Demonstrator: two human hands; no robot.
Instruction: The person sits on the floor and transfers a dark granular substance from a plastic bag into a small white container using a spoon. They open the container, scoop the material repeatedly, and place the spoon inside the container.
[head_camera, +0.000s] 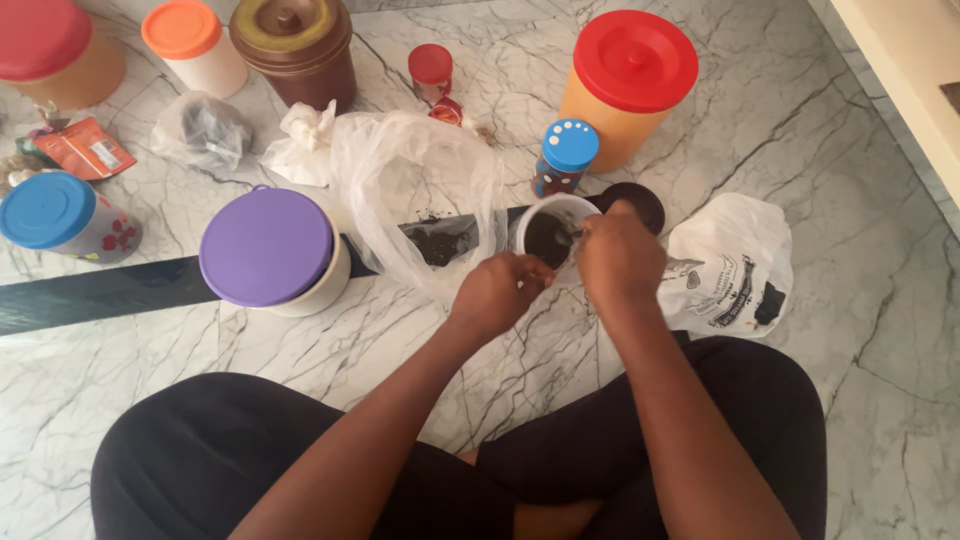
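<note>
We're seated cross-legged on the marble floor (820, 130), and our left hand (497, 290) is curled against the near rim of the small white tub (545, 215), fingers pinched as if steadying it so it won't slide on the smooth stone. Our right hand (618, 255) is bunched over the tub's right edge, fingers closed on something we can't make out, right above the dark powder inside. The tub sits on the floor just in front of our knees, close enough that both hands meet over it without stretching. Its dark round lid (640, 203) lies just behind, off and out of the way. To the left, touching the tub, the clear plastic bag (420, 190) slumps open with more dark stuff at its bottom, mouth turned toward us. The purple-lidded container (268, 248) waits farther left, the big red-lidded orange jar (628, 85) and blue-capped shaker (566, 155) behind, a white printed bag (735, 260) at our right.
</note>
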